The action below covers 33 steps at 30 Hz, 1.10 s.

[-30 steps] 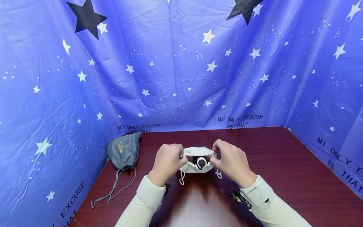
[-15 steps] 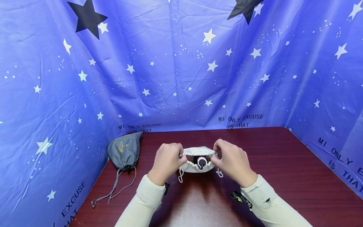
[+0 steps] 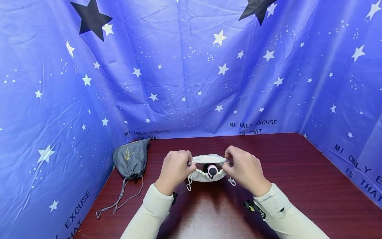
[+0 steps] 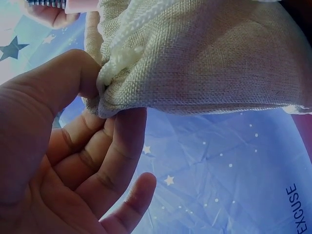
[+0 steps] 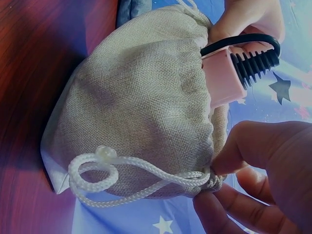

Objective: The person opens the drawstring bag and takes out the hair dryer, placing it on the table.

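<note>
A cream woven drawstring bag is held with its mouth spread wide. My left hand pinches the left corner of its rim between thumb and fingers. At the opposite corner my right hand pinches the rim likewise. A pink item with a black ribbed cord sleeve and a bent black cord pokes out of the mouth; the bag hides its lower part. White drawstring loops hang at both corners, one showing in the left wrist view as a white cord across the cloth.
On the left of the dark red table lies a grey drawstring pouch with a gold print, its grey cords trailing toward the front. A blue star-patterned curtain encloses the table at the back and both sides.
My hands have shifted very slightly apart and upward, and the bag's white loops have swung a little outward and up. The pink item stays in the mouth; the grey pouch has not moved.
</note>
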Tool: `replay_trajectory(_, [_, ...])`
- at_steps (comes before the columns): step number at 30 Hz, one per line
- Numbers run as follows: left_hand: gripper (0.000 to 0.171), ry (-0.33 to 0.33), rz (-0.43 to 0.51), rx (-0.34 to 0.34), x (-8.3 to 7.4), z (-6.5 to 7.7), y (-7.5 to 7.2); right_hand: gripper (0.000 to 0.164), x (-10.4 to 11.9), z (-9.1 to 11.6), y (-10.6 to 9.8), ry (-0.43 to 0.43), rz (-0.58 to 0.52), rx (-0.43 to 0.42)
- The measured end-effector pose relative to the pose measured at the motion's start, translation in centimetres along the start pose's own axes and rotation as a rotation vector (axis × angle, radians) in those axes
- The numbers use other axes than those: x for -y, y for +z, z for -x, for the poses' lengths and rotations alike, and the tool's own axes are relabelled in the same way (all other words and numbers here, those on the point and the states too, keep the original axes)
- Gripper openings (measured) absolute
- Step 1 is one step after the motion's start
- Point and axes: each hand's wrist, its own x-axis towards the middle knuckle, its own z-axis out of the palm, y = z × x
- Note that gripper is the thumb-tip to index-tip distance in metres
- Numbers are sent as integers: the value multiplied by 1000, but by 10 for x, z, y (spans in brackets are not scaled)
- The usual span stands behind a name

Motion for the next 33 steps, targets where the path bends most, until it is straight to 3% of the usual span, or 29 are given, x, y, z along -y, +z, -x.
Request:
replay_trajectory(26, [15,0,-22,-11,1,1,-4,23,-3,-1,0,1,11,3])
replay_trajectory(33, [14,-8,-26,-10,0,1,-5,19,-5,0,1,-37,15,-7])
